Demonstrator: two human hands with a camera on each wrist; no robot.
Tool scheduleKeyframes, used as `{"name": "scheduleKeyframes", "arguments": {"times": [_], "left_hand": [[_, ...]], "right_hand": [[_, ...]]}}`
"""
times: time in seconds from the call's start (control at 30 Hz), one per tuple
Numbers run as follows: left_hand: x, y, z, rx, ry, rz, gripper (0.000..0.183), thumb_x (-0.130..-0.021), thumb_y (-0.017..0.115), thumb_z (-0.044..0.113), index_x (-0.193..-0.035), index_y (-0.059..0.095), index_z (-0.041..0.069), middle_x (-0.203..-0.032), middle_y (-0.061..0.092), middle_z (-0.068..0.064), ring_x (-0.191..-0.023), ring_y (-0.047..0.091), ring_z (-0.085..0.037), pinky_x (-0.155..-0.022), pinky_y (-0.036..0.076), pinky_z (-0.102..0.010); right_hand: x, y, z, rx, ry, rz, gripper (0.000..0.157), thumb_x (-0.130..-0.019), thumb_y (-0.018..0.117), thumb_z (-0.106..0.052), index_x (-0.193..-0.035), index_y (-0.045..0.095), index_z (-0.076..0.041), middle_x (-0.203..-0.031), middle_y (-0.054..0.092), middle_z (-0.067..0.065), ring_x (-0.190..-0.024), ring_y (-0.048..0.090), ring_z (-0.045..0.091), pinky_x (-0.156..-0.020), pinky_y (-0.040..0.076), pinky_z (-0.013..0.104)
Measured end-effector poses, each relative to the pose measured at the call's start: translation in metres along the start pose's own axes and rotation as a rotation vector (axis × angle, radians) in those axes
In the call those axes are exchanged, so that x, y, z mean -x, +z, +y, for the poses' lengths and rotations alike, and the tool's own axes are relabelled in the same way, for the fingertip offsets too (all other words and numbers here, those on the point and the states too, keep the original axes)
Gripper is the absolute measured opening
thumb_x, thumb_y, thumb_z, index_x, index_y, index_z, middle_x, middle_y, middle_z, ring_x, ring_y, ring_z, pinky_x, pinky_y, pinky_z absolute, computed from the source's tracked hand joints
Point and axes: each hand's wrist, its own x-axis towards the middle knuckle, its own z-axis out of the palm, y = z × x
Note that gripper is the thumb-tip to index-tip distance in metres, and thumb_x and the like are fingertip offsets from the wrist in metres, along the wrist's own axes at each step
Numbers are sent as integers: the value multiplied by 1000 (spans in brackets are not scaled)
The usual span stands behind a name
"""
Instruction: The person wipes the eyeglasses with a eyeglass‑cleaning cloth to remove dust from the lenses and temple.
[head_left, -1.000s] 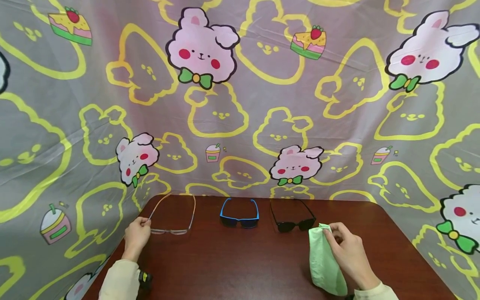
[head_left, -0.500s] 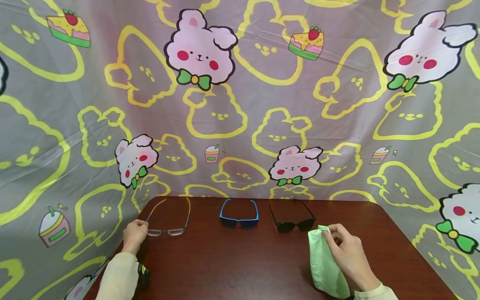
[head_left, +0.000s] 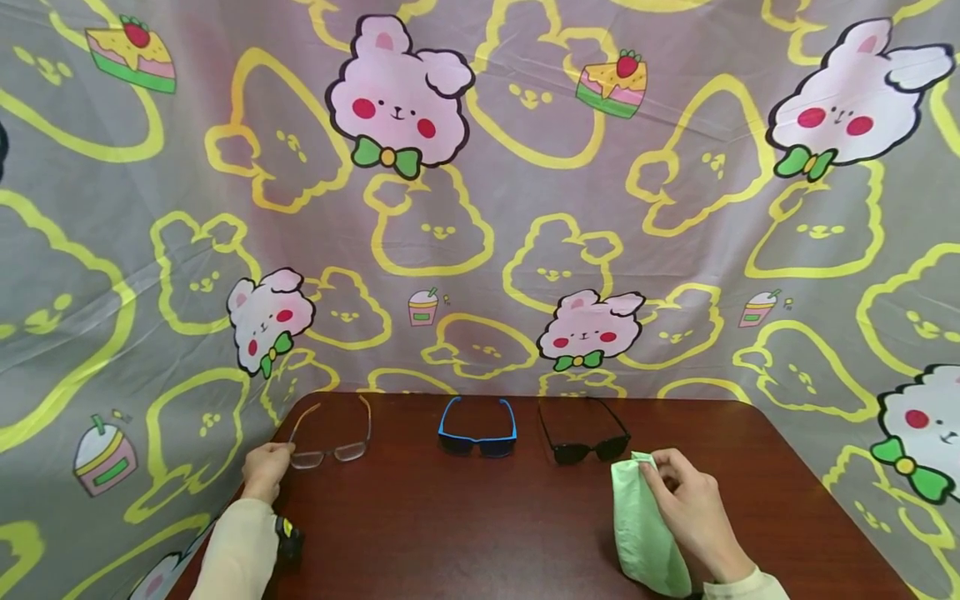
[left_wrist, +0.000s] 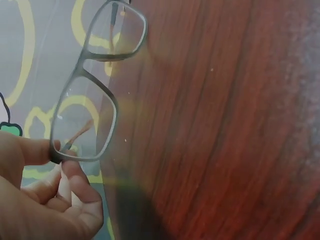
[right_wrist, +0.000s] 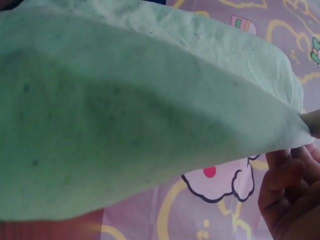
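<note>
My left hand (head_left: 266, 472) is at the table's left side, pinching a pair of clear eyeglasses (left_wrist: 81, 67) by one front corner. In the left wrist view, thumb and fingers meet at that corner, and both temples are unfolded. Whether the eyeglasses touch the table is unclear. Over the right part of the table, my right hand (head_left: 693, 504) pinches the top edge of a light green cloth (head_left: 647, 529), which hangs down. The same cloth (right_wrist: 150, 115) fills much of the right wrist view and hides what is behind it.
Blue-framed sunglasses (head_left: 477, 439) lie near the back middle of the brown table (head_left: 465, 525), temples unfolded toward the back. Black sunglasses (head_left: 592, 450) lie to their right, close to the cloth. A cartoon-printed curtain (head_left: 480, 325) encloses the back and sides.
My left hand has moved slightly left with the eyeglasses, which now stand farther from the blue sunglasses. My right hand and the cloth have barely moved.
</note>
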Motion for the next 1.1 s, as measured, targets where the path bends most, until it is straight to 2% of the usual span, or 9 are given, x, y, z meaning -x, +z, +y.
{"name": "scheduleKeyframes", "arguments": {"times": [0.13,0.27,0.47,0.57,0.7,0.8,0.9,0.97,1.1], "left_hand": [[-6,1,-4,32,15,24,38,-91,51,17,-112,57,-15,-97,58,-25,-88,50,-37,-74,43,-45],[-10,0,-6,60,32,40,34,-88,52,12,-107,58,-16,-79,57,-14,-70,48,-24,-62,38,-34],[-16,3,-7,104,46,41,33,-86,50,5,-109,56,-18,-85,56,-21,-82,46,-32,-69,36,-35],[-19,6,-9,142,44,42,35,-87,49,3,-114,54,-19,-99,57,-29,-92,48,-36,-72,39,-34],[-21,8,-9,165,16,74,37,-88,50,4,-118,52,-18,-106,55,-31,-90,52,-32,-68,41,-29],[-23,8,-7,188,1,111,37,-88,53,5,-117,53,-17,-91,61,-21,-72,54,-17,-60,41,-21],[-23,7,-6,244,-17,117,38,-89,54,7,-119,53,-16,-74,59,-3,-60,48,-1,-54,40,-14],[-24,6,-5,289,-27,106,39,-90,53,7,-122,50,-16,-71,56,7,-57,47,5,-54,40,-12],[-24,6,-5,352,-54,81,41,-90,51,3,-125,46,-17,-68,53,10,-58,50,5,-58,44,-12]], "right_hand": [[1,3,0,-2,0,-2,8,-88,68,-15,-88,60,-15,-61,57,-14,-41,37,2,-44,35,22],[2,4,0,5,-3,-6,8,-88,68,-15,-88,60,-15,-60,57,-14,-41,37,2,-44,35,22],[4,5,0,-4,-1,-5,8,-89,67,-15,-88,59,-15,-61,57,-14,-41,36,1,-43,34,22],[5,5,1,-3,-7,1,8,-88,68,-15,-87,60,-15,-61,58,-14,-42,37,1,-44,34,21],[7,5,1,-1,-3,1,8,-89,67,-15,-87,60,-16,-60,57,-15,-43,37,1,-45,34,21],[9,5,1,-3,12,-6,7,-89,67,-16,-87,60,-15,-60,57,-15,-41,36,2,-44,34,22],[9,5,1,-4,15,-9,7,-89,67,-15,-87,60,-16,-60,57,-15,-41,36,2,-43,34,22],[9,6,1,-2,9,-4,8,-88,68,-14,-86,60,-16,-60,57,-15,-42,38,1,-44,34,21],[8,6,1,5,6,1,8,-88,68,-14,-86,60,-16,-61,58,-15,-43,39,1,-45,35,20]]}}
